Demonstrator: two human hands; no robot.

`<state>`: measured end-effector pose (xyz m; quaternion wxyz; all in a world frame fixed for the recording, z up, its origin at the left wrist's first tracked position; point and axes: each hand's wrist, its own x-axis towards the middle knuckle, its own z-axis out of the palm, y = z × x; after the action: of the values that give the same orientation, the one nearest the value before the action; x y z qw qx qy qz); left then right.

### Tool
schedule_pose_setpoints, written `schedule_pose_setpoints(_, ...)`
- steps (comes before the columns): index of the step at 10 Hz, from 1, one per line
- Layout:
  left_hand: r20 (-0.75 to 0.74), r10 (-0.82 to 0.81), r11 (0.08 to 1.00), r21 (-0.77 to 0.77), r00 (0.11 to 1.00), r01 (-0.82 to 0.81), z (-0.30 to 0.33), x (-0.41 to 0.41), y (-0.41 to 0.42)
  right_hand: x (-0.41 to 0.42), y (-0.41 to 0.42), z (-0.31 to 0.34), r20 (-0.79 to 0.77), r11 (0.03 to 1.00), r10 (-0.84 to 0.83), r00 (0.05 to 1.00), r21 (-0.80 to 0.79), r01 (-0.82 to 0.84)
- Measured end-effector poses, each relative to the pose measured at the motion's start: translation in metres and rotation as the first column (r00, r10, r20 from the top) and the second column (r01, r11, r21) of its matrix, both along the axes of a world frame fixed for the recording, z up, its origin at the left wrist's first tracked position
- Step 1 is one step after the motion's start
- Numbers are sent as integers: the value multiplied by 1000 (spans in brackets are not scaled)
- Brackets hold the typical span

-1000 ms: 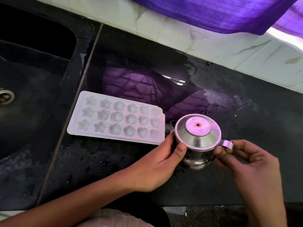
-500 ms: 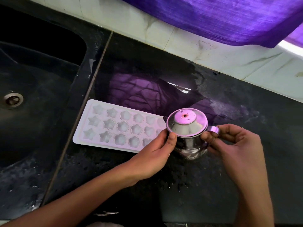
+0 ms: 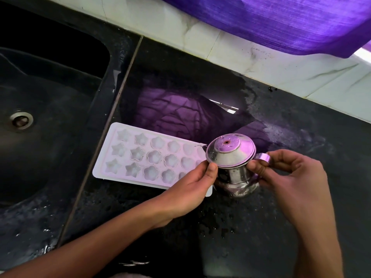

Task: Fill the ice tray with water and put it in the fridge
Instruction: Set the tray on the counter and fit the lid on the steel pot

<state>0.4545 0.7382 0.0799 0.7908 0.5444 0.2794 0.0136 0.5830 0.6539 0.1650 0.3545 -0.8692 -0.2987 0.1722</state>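
On the head view, I'm looking down at a glossy black stone counter [image 3: 301, 227], speckled and wet in patches, with purple light mirrored across its middle. Centre frame, a small steel jug [image 3: 234, 173] stands on the counter, its body polished and rounded at the foot, capped by a conical metal lid [image 3: 228, 153] with a flat top and a tiny hole at its centre. I see the left hand [image 3: 186, 189] coming up from the lower left, thumb and fingertips pinching the lid's rim on its left edge. The right hand [image 3: 289, 181] reaches in from the lower right, fingers curled round the flat band handle [image 3: 261, 157] on the jug's right side.

Just left of the jug lies the ice tray [image 3: 144, 157], a pale matte plastic rectangle, flat on the counter, moulded with rows of star, flower and heart cups; its right end sits behind the left hand and the lid. Whether the cups hold water, I can't tell.

Left of frame, a dark sunken sink [image 3: 50, 157] with a round metal drain [image 3: 21, 120]. Upper frame, a band of white veined tile [image 3: 251, 55], and above it a ribbed, shiny purple cloth [image 3: 271, 19].
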Motion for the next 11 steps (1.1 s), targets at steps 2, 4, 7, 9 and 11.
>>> schedule_pose_setpoints(2, 30, -3, 1000, 3, 1000, 3, -3, 1, -2, 1, 0, -1, 21, 1000, 2, 1000, -4, -2)
schedule_pose_setpoints(4, 46, 4, 1000, 9, 999, -4, -1, 1, -1, 1, -3, 0, -15, 999, 3, 1000, 36, -3)
schedule_pose_setpoints(7, 115, 55, 994, 85, 992, -65, 8, 0, -2, 3, -11, -7, -152, 976, -43, 987, 204, 74)
schedule_pose_setpoints(9, 121, 54, 983, 169, 991, -74, 13, -5, -13, 3, -19, -6, -159, 975, -21, 987, 217, 55)
schedule_pose_setpoints(11, 66, 1, 995, 104, 998, -8, 7, -8, -23, 2, -18, -5, -30, 995, 50, 998, 89, -47)
